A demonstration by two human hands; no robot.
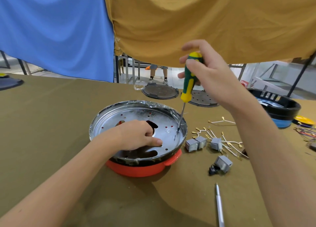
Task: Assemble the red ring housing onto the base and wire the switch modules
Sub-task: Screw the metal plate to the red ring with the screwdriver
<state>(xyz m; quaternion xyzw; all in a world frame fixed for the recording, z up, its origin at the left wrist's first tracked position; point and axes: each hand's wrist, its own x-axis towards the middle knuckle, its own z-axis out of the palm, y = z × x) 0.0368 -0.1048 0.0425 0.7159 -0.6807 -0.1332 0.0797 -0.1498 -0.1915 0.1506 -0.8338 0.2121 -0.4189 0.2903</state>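
The red ring housing [142, 168] sits on the table under a shiny metal base pan [171, 124] whose rim is wrapped in plastic film. My left hand [136, 135] presses down inside the pan, fingers curled at its central cut-out. My right hand [207, 73] grips the green and yellow screwdriver [189, 83] nearly upright, its tip on the pan floor near the right rim. Several grey switch modules [195, 144] and white wires with brass terminals [227, 144] lie to the right of the pan.
A silver pen [219, 204] lies near the front edge. Two dark round plates [160, 91] rest at the back. A black basket [280, 107] stands at the far right, with loose coloured wires beside it. Blue and mustard cloths hang above the table; a person's legs show behind.
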